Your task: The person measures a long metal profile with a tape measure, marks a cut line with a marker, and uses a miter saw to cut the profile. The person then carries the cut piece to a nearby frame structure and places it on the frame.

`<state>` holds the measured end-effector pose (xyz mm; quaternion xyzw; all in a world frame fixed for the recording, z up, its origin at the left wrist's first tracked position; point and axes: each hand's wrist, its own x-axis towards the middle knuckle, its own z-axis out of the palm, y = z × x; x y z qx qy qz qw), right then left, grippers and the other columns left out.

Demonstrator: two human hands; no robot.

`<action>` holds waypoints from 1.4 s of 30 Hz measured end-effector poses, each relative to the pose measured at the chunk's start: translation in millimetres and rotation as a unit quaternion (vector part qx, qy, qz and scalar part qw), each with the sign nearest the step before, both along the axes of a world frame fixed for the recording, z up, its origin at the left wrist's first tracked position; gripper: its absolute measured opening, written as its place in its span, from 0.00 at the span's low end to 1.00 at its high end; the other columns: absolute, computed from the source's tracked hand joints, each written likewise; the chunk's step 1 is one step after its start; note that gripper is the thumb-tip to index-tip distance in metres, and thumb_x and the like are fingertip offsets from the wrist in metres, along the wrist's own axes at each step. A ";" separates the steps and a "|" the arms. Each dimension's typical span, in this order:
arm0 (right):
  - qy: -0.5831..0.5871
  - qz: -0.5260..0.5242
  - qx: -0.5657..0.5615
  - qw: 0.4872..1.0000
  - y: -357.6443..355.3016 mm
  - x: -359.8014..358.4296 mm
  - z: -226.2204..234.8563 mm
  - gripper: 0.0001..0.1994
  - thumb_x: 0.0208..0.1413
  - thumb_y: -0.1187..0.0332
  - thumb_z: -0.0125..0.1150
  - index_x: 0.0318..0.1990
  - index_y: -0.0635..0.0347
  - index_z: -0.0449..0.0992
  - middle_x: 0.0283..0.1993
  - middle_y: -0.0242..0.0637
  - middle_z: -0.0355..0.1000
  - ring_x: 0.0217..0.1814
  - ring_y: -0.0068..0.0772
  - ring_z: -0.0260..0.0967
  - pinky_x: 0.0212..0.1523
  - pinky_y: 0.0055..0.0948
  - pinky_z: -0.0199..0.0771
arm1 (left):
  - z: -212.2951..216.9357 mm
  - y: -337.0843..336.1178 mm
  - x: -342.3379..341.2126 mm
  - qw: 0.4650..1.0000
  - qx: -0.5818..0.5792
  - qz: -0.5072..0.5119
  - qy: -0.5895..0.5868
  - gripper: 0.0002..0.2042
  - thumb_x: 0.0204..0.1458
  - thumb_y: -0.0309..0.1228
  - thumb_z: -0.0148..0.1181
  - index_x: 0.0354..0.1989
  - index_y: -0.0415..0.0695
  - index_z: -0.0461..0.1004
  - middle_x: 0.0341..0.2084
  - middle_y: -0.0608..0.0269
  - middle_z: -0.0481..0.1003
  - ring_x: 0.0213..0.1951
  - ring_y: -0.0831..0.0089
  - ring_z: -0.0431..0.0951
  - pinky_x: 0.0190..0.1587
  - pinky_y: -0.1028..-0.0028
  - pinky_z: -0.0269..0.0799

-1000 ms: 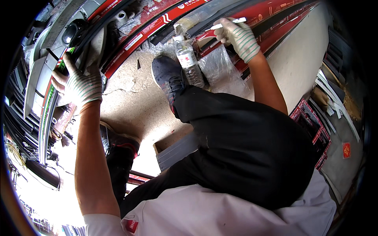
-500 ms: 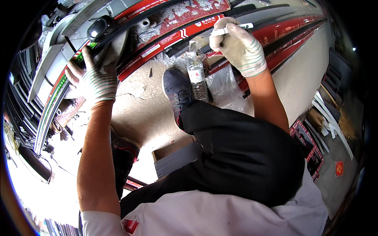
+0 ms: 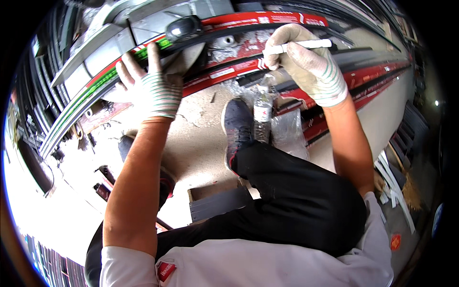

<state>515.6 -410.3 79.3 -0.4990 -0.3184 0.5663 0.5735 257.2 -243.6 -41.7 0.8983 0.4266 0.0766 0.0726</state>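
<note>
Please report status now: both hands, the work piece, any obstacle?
Left hand gloved, pressing flat on the dark strip. Right hand gripping white marker above it. Plastic bottle stands below, beside the shoe.

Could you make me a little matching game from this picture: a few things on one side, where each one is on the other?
Things:
1. white marker
2. plastic bottle
3. left hand
4. dark shoe

Places:
A. standing on the floor beside the shoe
B. pressed on the black profile by the green strip
C. held in the right hand
D. on the sandy floor, under the bent knee

Pairs: 1-C, 2-A, 3-B, 4-D
</note>
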 end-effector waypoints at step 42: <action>-0.424 0.190 -0.031 0.885 202.6 -60.3 -48.2 0.06 0.61 0.67 0.68 0.42 0.58 0.82 0.36 0.36 0.82 0.38 0.25 0.80 0.42 0.27 0.79 | -2.2 8.2 -5.2 0.997 -0.064 0.019 -0.029 0.50 0.36 0.42 0.73 0.75 0.67 0.60 0.72 0.29 0.51 0.71 0.27 0.51 0.64 0.25 0.51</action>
